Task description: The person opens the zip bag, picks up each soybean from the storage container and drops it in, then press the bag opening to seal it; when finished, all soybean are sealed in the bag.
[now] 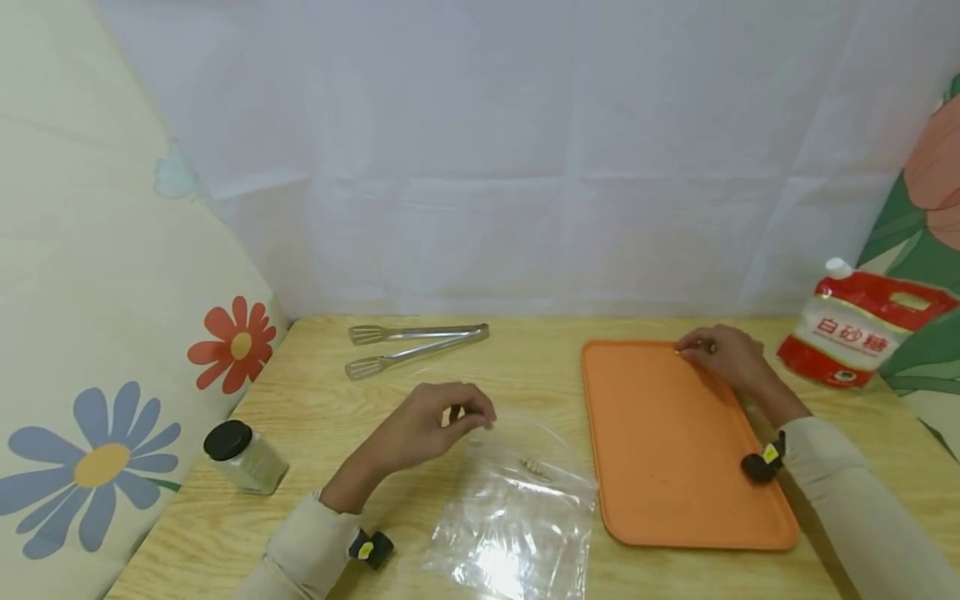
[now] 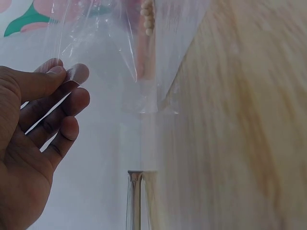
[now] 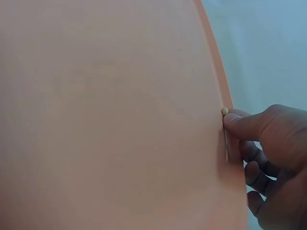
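Note:
Between thumb and index finger, my left hand (image 1: 431,425) pinches the top edge of a clear plastic bag (image 1: 517,517). Several small pale beans (image 1: 536,469) lie inside the bag; they also show as a short row of beans (image 2: 147,17) in the left wrist view. My right hand (image 1: 723,358) is at the far right corner of an orange tray (image 1: 675,450). Its thumb and index finger pinch a single pale bean (image 3: 225,110) right at the tray's rim. The other fingers of the right hand are loosely bent beside the rim.
Metal tongs (image 1: 420,346) lie spread at the back left of the wooden table (image 1: 517,350). A jar with a black lid (image 1: 247,458) stands at the left edge. On the right, behind my forearm, is a red and white sugar pouch (image 1: 855,329). A white cloth (image 1: 465,242) hangs behind.

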